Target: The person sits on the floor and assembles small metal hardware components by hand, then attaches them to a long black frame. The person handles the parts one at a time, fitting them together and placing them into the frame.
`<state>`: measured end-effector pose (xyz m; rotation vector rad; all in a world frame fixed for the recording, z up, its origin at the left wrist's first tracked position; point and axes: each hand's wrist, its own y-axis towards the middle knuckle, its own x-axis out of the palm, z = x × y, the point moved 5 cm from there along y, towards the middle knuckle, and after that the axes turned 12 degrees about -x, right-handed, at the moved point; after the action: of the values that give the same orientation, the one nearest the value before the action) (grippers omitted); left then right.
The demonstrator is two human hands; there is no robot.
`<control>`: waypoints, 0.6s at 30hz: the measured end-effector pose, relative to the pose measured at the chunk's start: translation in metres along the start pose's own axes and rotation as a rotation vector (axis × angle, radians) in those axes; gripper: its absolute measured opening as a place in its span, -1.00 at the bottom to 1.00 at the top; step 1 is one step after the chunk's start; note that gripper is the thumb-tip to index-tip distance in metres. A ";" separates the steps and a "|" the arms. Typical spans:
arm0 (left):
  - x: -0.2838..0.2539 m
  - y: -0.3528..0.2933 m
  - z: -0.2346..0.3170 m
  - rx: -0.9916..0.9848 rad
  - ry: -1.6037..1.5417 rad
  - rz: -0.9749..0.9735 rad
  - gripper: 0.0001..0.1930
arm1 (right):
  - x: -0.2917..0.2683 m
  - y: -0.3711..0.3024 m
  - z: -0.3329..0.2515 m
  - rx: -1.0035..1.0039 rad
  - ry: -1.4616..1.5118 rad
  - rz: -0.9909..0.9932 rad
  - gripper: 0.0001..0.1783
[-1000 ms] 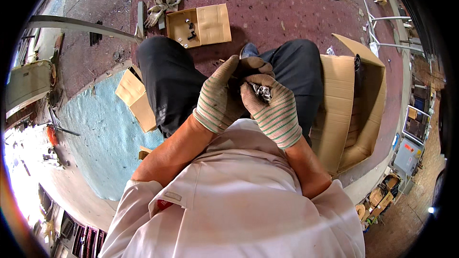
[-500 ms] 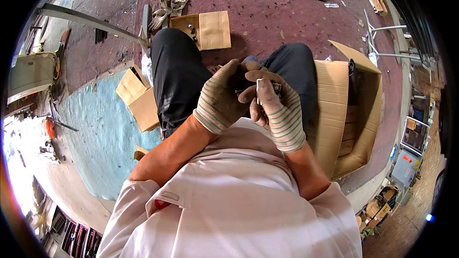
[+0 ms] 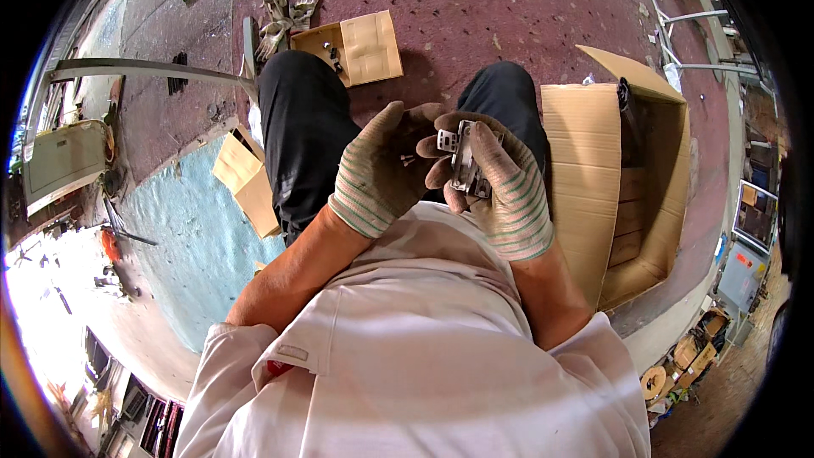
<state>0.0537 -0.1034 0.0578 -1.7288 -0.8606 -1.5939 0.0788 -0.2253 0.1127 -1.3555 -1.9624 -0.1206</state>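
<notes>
Both hands wear grey-brown work gloves with green-striped cuffs and meet above my lap. My left hand (image 3: 381, 165) is cupped, its palm turned toward the right hand. Small metal pieces that look like screws (image 3: 408, 159) show in its hollow. My right hand (image 3: 502, 182) grips a silvery metal fitting (image 3: 464, 161), with the thumb along its right side and the fingers behind it. A small slotted plate (image 3: 447, 141) sticks out from the fitting's upper left. The left fingertips come close to the right fingers; whether they touch I cannot tell.
To my right stands a tall open cardboard box (image 3: 581, 187) with smaller boxes inside. An open shallow carton (image 3: 371, 47) holding small dark parts lies ahead, beside loose gloves (image 3: 275, 30) and a metal frame (image 3: 148, 68). Another carton (image 3: 246, 174) sits on the left.
My hands have drawn slightly apart. The right hand has turned the fitting, so more of it shows, and the left hand has opened out, showing the small screws. The view has shifted a little.
</notes>
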 end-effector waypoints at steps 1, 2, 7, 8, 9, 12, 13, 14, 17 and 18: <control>0.000 0.000 0.000 0.024 -0.022 0.060 -0.46 | -0.002 -0.001 -0.002 0.011 -0.011 0.016 -0.61; 0.001 0.000 0.000 0.047 -0.046 0.121 -0.45 | -0.003 -0.001 -0.004 0.002 -0.016 0.016 -0.61; 0.011 0.009 -0.004 0.047 0.030 0.149 -0.38 | -0.015 -0.003 -0.008 -0.035 -0.031 -0.003 -0.53; 0.014 0.011 -0.004 0.055 0.032 0.190 -0.38 | -0.016 -0.005 -0.009 -0.054 -0.033 0.004 -0.50; 0.015 0.012 -0.005 0.063 0.035 0.232 -0.37 | -0.017 -0.005 -0.010 -0.055 0.002 0.009 -0.49; 0.013 0.013 -0.005 0.040 -0.003 0.157 -0.36 | -0.018 -0.007 -0.008 -0.060 0.092 0.024 -0.45; 0.014 0.014 -0.006 0.037 -0.015 0.139 -0.35 | -0.019 -0.007 -0.007 -0.062 0.112 0.029 -0.43; 0.017 0.014 -0.007 0.038 -0.028 0.120 -0.35 | -0.019 -0.007 -0.006 -0.062 0.130 0.033 -0.42; 0.016 0.013 -0.006 0.030 -0.053 0.062 -0.35 | -0.016 -0.008 -0.009 -0.056 0.119 0.032 -0.41; 0.016 0.012 -0.006 0.027 -0.058 0.041 -0.36 | -0.014 -0.007 -0.008 -0.049 0.127 0.034 -0.42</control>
<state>0.0606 -0.1143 0.0742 -1.7701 -0.8649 -1.5061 0.0792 -0.2428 0.1127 -1.3782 -1.8407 -0.2345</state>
